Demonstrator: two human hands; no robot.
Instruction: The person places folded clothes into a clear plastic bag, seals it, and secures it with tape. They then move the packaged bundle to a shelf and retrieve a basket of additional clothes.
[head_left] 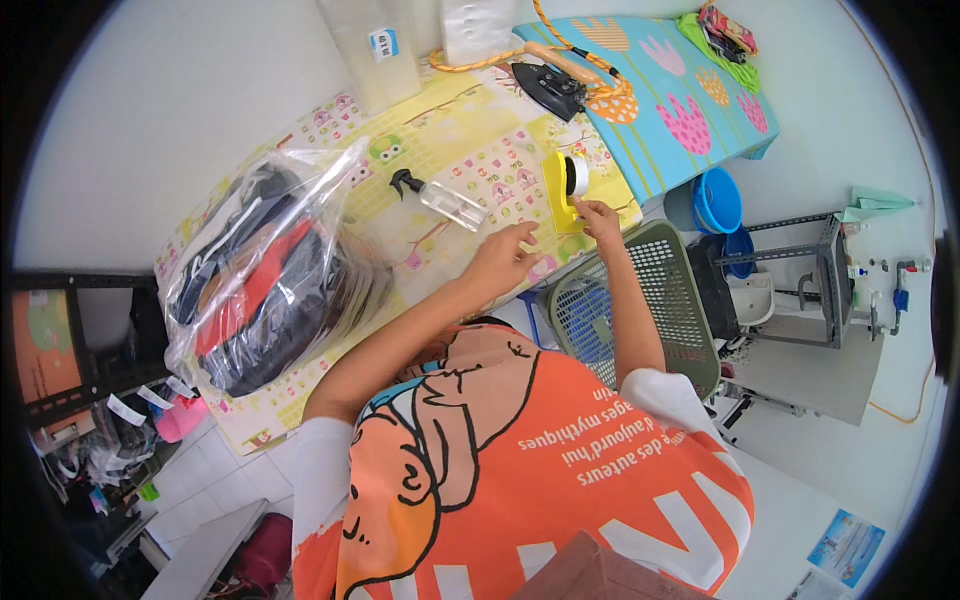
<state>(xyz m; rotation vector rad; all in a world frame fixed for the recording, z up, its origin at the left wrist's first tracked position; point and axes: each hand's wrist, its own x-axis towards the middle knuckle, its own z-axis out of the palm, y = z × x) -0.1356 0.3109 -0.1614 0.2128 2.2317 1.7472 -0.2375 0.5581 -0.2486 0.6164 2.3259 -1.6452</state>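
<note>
My right hand (600, 220) is at the near end of what looks like a yellow tape dispenser (560, 200), thumb and forefinger pinched at its edge. A white roll with a black core (576, 176) sits on it. My left hand (503, 262) hovers over the table's near edge, fingers apart and holding nothing. Left of the dispenser, a clear spray bottle (455, 204) with a black trigger head lies on its side. Farther left rests a clear plastic bag (270, 270) of folded dark and red clothes.
A black iron (552, 90) with an orange cord stands by a blue patterned ironing surface (660, 100). Clear plastic bags (372, 50) lean at the back wall. Below the table's right side are a green basket (665, 290) and blue buckets (718, 200). Shelving (85, 350) stands at left.
</note>
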